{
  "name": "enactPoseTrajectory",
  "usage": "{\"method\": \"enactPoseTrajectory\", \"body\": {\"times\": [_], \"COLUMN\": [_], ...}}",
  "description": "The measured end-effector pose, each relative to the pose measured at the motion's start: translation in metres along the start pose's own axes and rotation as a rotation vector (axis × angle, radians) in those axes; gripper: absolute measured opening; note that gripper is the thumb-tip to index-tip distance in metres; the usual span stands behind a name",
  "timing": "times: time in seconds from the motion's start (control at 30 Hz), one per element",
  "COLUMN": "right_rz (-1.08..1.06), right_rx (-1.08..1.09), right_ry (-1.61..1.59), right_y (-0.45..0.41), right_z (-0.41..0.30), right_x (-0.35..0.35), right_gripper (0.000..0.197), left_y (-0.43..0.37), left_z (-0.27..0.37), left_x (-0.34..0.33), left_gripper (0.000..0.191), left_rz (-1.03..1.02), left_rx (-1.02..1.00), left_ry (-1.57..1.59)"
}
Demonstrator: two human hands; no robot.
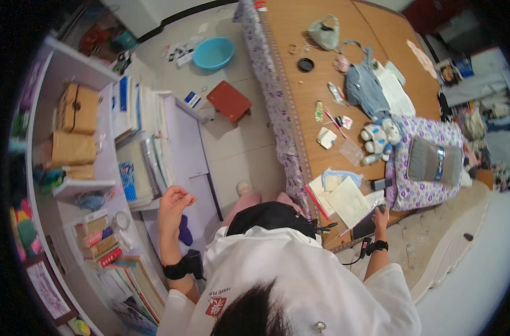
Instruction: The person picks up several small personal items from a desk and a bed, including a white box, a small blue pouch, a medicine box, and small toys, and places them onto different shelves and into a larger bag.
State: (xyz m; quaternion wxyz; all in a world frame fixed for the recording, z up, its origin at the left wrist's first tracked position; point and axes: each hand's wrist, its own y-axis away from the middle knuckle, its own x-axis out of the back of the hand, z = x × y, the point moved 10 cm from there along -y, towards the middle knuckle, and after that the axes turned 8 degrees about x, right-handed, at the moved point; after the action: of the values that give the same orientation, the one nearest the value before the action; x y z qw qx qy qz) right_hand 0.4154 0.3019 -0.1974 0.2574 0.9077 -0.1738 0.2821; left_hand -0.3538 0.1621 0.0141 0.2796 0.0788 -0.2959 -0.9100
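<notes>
My left hand (177,198) is raised beside the lilac shelf unit, near upright books and a spiral-bound notebook (149,157). Its fingers are loosely curled, and nothing shows in them; the palm is hidden. Over the right part of the wooden bed board (288,84), my right hand (381,217) closes around a small dark object (381,208), mostly covered by the fingers. Under and beside that hand lies a dark flat item (363,227). An open notebook with pale pages (349,201) lies left of it, along with a red pen-like stick (317,202) and a light blue cloth (347,174).
A stuffed toy (381,136) leans against floral bedding (439,197) topped by a grey cushion (433,161). Farther off lie a denim garment (364,88) and a pale green bag (324,33). A red stool (229,101) and a blue basin (214,53) stand on the tiled floor.
</notes>
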Motion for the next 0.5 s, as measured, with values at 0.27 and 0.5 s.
{"method": "enactPoseTrajectory", "body": {"times": [0.27,0.5], "right_rz": [-0.458,-0.781], "right_rx": [0.259,0.437], "right_ry": [0.097,0.118], "right_y": [0.03,0.06], "right_z": [-0.169,-0.292], "right_x": [-0.161,-0.287], "right_gripper": [0.039,0.032], "left_y": [-0.002,-0.018], "left_z": [-0.026,-0.113], "left_x": [0.073,0.147], "left_gripper": [0.012,0.015], "left_rz": [0.057,0.345], "left_rx": [0.028,0.196], "left_ry": [0.058,0.19]}}
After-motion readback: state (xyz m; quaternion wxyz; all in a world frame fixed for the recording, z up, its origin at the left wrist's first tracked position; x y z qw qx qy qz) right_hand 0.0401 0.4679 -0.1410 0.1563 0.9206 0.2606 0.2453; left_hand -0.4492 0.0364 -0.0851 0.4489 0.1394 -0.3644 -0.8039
